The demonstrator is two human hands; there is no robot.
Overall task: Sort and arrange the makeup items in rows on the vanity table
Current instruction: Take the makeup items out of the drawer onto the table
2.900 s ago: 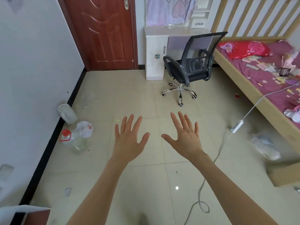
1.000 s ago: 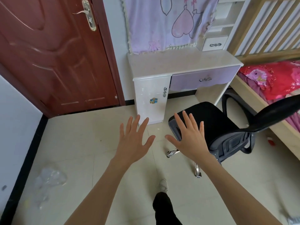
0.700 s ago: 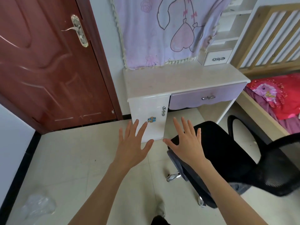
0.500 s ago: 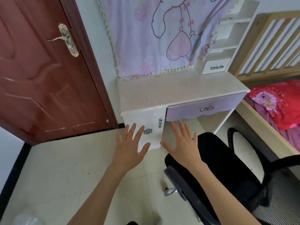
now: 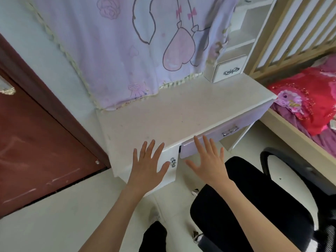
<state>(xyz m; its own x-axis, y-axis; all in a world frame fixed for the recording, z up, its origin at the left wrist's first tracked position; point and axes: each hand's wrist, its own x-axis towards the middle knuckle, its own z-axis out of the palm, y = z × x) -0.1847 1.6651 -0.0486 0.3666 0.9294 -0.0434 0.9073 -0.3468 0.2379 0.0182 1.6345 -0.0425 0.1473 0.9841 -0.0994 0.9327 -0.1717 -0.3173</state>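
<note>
Both hands empty: left hand (image 5: pixel 147 170) and right hand (image 5: pixel 209 162) spread flat, fingers straight, above front edge of vanity table (image 5: pixel 163 117). No makeup items visible on tabletop; location unknown, possibly in lavender drawer (image 5: pixel 214 137). Judgement: items likely light, small, slippery; pinch at bodies.
</note>
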